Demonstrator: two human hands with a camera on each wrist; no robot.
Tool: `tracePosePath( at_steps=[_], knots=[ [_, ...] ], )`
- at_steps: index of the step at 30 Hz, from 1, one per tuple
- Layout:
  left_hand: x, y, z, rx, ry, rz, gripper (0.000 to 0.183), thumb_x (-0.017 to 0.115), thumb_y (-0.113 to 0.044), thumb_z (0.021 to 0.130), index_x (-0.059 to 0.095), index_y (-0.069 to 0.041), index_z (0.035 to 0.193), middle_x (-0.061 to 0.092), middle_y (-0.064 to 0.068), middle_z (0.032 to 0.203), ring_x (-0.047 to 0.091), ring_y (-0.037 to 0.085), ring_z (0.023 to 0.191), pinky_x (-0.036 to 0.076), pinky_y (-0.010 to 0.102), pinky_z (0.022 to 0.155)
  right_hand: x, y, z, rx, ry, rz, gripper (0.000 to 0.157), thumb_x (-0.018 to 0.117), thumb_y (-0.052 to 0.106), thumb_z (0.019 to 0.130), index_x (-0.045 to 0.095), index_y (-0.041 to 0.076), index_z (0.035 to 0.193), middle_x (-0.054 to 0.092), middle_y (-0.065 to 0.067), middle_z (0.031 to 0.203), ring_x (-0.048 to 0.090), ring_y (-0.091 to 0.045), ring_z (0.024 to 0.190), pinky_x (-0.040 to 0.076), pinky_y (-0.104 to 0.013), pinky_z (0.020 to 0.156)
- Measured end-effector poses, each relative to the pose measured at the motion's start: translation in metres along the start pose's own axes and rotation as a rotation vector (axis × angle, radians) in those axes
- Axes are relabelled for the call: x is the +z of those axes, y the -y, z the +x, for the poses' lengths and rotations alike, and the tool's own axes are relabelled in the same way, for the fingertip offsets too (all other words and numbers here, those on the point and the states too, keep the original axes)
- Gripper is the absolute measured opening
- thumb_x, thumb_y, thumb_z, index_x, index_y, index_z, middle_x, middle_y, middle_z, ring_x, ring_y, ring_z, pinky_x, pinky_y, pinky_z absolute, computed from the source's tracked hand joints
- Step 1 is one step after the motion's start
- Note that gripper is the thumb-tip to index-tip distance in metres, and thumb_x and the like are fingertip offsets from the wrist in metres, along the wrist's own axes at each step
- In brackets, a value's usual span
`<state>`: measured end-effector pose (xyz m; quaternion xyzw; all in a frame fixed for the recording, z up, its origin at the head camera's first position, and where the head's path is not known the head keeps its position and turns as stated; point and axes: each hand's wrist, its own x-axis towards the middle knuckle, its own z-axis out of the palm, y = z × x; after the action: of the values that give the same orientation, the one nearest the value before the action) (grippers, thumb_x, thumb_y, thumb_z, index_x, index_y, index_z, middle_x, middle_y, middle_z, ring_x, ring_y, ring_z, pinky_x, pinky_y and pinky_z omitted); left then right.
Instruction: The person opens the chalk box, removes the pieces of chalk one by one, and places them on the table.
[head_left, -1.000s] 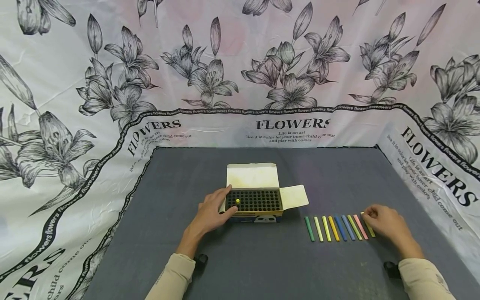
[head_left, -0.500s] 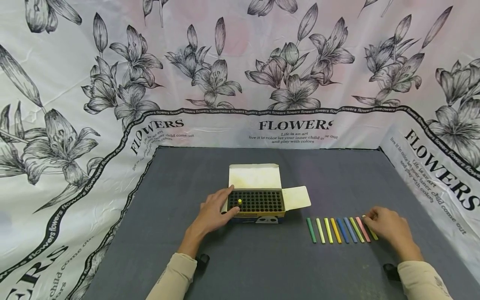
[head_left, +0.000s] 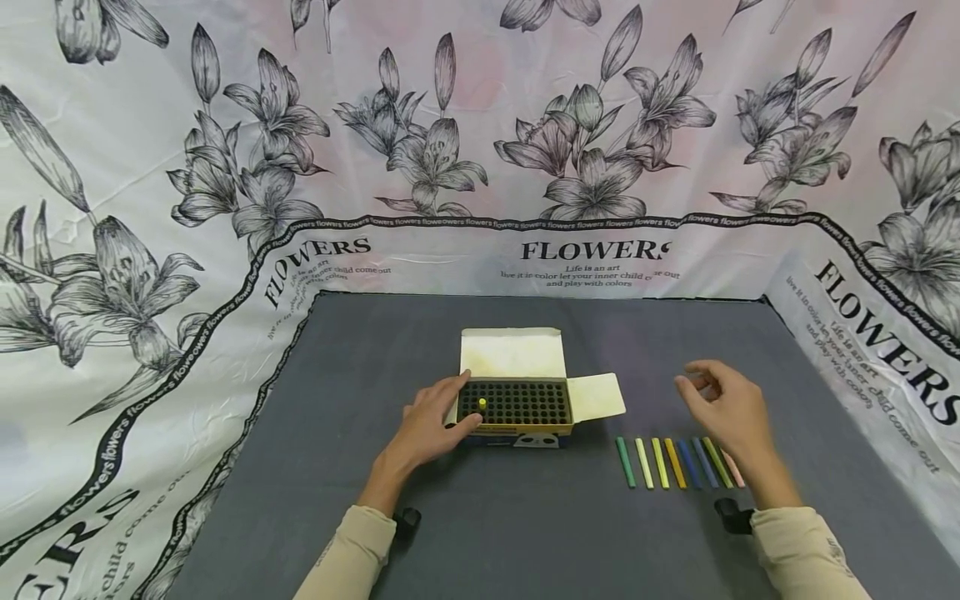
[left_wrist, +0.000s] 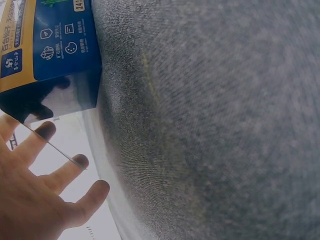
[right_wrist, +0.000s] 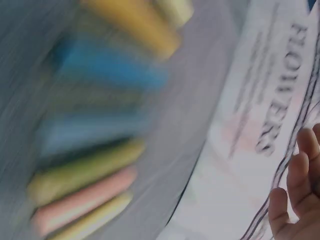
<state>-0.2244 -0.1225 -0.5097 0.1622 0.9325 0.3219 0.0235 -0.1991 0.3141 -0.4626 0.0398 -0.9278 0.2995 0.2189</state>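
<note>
My left hand [head_left: 423, 422] rests at the left end of the open chalk box [head_left: 517, 429], thumb at its front edge and index finger near the back left corner. In the left wrist view, these fingers spread straight beside the end of the blue and yellow box [left_wrist: 65, 45]. One yellow chalk stick [head_left: 482, 404] stands in the box's black holed tray. My right hand [head_left: 731, 408] is raised above the row's right end, fingers loosely bent and nothing seen between them. Chalk sticks run from green [head_left: 626, 462] to pink [head_left: 734, 472]; the right wrist view adds a yellowish chalk stick [right_wrist: 92, 220] beyond.
The box's white lid [head_left: 513, 352] stands up at the back, and a white side flap [head_left: 596, 395] sticks out right. Dark grey cloth [head_left: 525, 525] covers the table. A flower-printed sheet [head_left: 435, 158] closes off the back and sides.
My right hand has left the last chalk stick at the row's right end, lifting up and to the left. My left hand stays at the box. The head view has shifted slightly.
</note>
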Motion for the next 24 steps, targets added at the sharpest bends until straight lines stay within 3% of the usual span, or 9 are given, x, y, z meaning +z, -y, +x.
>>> tracePosePath(
  at_steps=[6,13,18,24],
  knots=[
    [0.0,0.0,0.001,0.008,0.004,-0.01,0.074,0.06,-0.054,0.099,0.029,-0.031,0.162,0.035,0.009,0.165,0.032,0.041,0.15,0.027,0.073,0.108,0.026,0.033,0.015,-0.076,0.005,0.084,0.03,0.072,0.021,0.096,0.071,0.006,0.122,0.072,-0.009,0.089,0.055,-0.006,0.072,0.045,-0.028,0.062],
    [0.0,0.002,0.0,-0.002,0.005,-0.022,0.074,0.061,-0.053,0.099,0.03,-0.031,0.162,0.035,0.006,0.165,0.032,0.04,0.15,0.027,0.073,0.108,0.068,0.071,0.027,-0.273,0.012,0.136,0.027,0.079,0.01,0.088,0.074,0.003,0.113,0.074,-0.009,0.083,0.063,-0.022,0.071,0.05,-0.037,0.065],
    [0.0,0.001,0.0,0.004,0.007,-0.025,0.074,0.06,-0.054,0.099,0.029,-0.031,0.162,0.035,0.006,0.165,0.031,0.041,0.15,0.026,0.074,0.108,0.096,0.098,0.025,-0.339,0.103,0.154,0.03,0.081,0.013,0.086,0.075,0.004,0.113,0.074,-0.009,0.087,0.062,-0.027,0.077,0.046,-0.042,0.074],
    [0.001,0.002,0.001,-0.004,0.007,-0.025,0.074,0.059,-0.055,0.099,0.029,-0.032,0.162,0.035,0.006,0.165,0.031,0.041,0.15,0.026,0.074,0.108,0.121,0.12,0.023,-0.386,0.27,0.177,0.032,0.081,0.016,0.087,0.074,0.006,0.117,0.073,-0.007,0.096,0.058,-0.021,0.08,0.046,-0.038,0.076]
  ],
)
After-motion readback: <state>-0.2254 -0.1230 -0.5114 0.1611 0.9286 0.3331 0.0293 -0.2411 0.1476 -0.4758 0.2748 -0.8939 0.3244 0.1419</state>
